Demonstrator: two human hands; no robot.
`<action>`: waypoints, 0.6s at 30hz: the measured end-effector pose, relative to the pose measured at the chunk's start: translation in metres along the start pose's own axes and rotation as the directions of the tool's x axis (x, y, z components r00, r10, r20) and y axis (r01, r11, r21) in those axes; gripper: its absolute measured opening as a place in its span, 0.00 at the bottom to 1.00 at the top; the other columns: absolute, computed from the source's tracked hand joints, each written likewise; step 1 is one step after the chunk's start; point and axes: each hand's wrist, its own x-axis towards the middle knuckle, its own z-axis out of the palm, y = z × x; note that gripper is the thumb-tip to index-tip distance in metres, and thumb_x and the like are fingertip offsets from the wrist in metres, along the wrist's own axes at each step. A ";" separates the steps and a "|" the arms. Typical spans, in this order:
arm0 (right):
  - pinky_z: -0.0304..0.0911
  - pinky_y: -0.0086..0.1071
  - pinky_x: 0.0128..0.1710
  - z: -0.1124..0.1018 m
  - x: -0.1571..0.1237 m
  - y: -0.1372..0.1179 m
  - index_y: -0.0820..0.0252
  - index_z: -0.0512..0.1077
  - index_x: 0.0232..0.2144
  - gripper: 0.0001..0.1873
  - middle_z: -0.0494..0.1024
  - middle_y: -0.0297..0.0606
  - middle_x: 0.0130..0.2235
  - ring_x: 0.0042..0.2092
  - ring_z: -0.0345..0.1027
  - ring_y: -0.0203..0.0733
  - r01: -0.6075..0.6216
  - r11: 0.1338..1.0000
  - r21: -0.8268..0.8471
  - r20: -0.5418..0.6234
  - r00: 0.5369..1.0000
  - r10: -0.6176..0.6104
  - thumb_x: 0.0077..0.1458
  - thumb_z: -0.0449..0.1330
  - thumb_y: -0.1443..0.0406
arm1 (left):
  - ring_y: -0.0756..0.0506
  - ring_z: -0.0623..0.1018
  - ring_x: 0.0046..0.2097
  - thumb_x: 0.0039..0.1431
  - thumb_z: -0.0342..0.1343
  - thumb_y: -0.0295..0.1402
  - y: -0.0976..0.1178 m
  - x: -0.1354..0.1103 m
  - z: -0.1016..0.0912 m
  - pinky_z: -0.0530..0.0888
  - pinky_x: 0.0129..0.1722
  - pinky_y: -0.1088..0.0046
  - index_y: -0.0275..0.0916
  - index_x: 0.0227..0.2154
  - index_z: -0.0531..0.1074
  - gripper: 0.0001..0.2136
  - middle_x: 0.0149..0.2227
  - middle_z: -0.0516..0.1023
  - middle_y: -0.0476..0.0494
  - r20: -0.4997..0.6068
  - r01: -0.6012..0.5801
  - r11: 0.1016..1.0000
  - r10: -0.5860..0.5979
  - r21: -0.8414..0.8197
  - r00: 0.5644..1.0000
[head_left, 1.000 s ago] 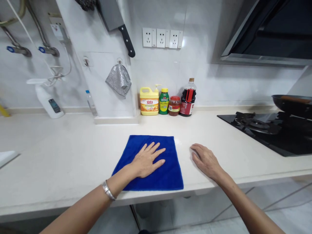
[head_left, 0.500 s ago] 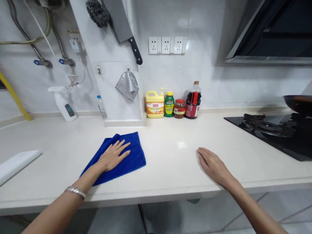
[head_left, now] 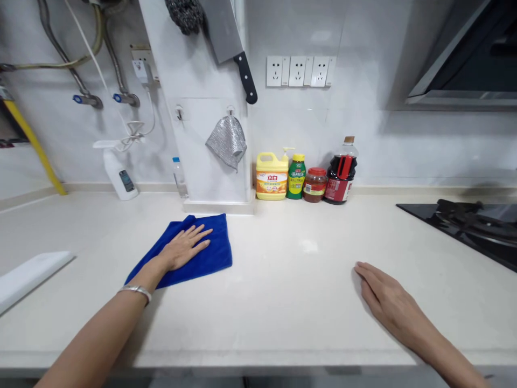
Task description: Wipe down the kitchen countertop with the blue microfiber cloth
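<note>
A blue cloth (head_left: pixel 210 253) lies on the white countertop (head_left: pixel 283 280), left of the middle. My left hand (head_left: pixel 183 248) presses flat on it with fingers spread, open; a silver bracelet (head_left: pixel 135 291) circles that wrist. My right hand (head_left: pixel 388 302) rests flat on the bare counter at the right, fingers together and stretched out, holding nothing.
Against the back wall stand a yellow detergent jug (head_left: pixel 271 178), a green bottle (head_left: pixel 297 177), a red jar (head_left: pixel 315 185) and a dark sauce bottle (head_left: pixel 341 172). A spray bottle (head_left: pixel 119 170) is at the left, a black hob (head_left: pixel 472 223) at the right. A cleaver (head_left: pixel 230 37) hangs above.
My left hand has slid the blue cloth leftward and back across the counter. The view has shifted left, so my right hand now appears further right.
</note>
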 end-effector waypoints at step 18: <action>0.66 0.49 0.52 -0.001 0.004 -0.002 0.57 0.70 0.50 0.20 0.75 0.46 0.53 0.53 0.70 0.53 -0.001 0.999 -0.041 -0.025 1.000 0.000 0.61 0.46 0.62 | 0.36 0.44 0.71 0.64 0.34 0.58 0.021 0.060 0.008 0.44 0.67 0.49 0.55 0.67 0.49 0.31 0.71 0.45 0.48 0.008 -0.084 0.996 0.084 0.033 0.996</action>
